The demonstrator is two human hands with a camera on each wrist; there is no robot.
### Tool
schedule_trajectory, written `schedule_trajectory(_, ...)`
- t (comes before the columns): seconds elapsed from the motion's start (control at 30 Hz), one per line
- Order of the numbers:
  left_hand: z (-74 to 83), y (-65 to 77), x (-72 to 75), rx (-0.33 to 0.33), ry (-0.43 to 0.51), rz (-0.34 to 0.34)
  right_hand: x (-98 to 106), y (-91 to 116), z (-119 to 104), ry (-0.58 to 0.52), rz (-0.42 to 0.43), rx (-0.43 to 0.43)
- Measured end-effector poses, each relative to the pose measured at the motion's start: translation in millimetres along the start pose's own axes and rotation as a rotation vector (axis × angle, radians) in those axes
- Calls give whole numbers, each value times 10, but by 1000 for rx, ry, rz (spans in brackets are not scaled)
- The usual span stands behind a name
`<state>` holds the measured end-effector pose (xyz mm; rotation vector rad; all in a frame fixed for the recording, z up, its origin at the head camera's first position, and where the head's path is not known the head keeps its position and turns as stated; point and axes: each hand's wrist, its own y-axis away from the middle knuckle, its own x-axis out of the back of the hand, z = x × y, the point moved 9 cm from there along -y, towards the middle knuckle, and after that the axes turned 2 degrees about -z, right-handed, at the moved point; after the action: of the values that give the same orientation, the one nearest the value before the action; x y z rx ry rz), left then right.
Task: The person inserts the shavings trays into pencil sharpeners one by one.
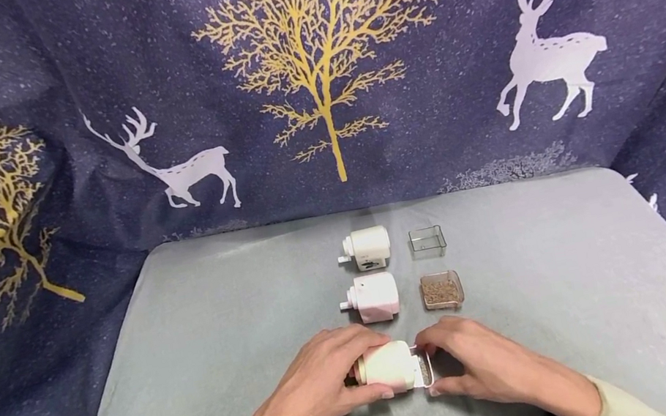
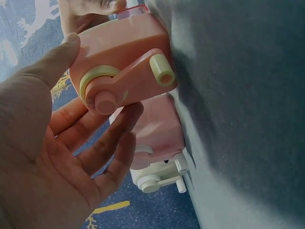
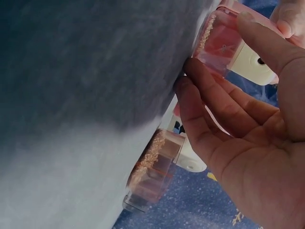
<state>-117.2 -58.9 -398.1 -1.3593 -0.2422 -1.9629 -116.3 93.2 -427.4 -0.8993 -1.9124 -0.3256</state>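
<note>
My left hand (image 1: 317, 385) grips a crank pencil sharpener (image 1: 384, 370) at the front of the grey table, thumb on the near side and fingers on the far side. Its body is pink with a cream top, and a pink crank with a cream knob (image 2: 162, 70) shows in the left wrist view. At its right end a clear shavings drawer (image 3: 220, 43) sticks partly out, with shavings along its bottom. My right hand (image 1: 487, 363) pinches that drawer between thumb and fingers.
Behind stand a pink-and-white sharpener (image 1: 378, 298) and, farther back, a white one (image 1: 372, 246), cranks to the left. Right of them lie a clear drawer of brown shavings (image 1: 441, 291) and another clear drawer (image 1: 427, 241). A dark blue patterned cloth (image 1: 404, 158) hangs behind the table.
</note>
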Motion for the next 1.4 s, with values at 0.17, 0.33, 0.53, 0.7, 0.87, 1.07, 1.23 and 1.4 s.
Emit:
schedule_trajectory(0.17, -9, -4, -6, 7, 9, -10, -6, -14, -9, 3, 6, 6)
schedule_trajectory(0.33, -22, 0, -15, 21, 28, -22, -10, -13, -16, 7, 5, 6)
schedule_trajectory(0.53, -29, 5, -19, 25, 33, -17, -14, -26, -20, 4, 1, 7)
schedule_trajectory(0.7, -26, 6, -21, 29, 37, -13, -25, -35, -19, 3, -8, 4)
schedule_trajectory(0.87, -25, 2, -16, 29, 35, -10, -31, -43, -17, 5, -13, -3)
schedule_trajectory(1.07, -23, 1, -16, 25, 42, -9, -34, -65, -28, 1, -12, 3)
schedule_trajectory(1.23, -20, -6, -7, 12, 50, 1, -34, -80, -40, 0, -4, 14)
schedule_trajectory(1.4, -8, -3, 2, -3, 50, 12, -36, -91, -50, 6, 2, 20)
